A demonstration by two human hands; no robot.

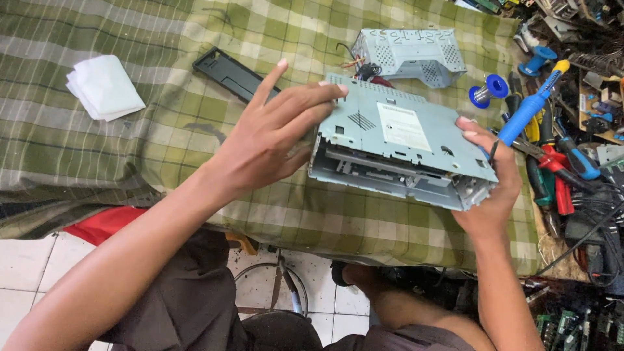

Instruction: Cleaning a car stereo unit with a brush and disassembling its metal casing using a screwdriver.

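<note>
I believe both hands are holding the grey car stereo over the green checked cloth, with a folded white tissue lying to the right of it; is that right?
Not quite: the head view shows the tissue to the left of the stereo, not the right. The rest holds: the left hand and right hand hold the stereo over the green checked cloth.

Left hand [273, 133] and right hand [494, 188] grip a grey metal chassis [403, 146] over checked cloth [130, 149].
</note>
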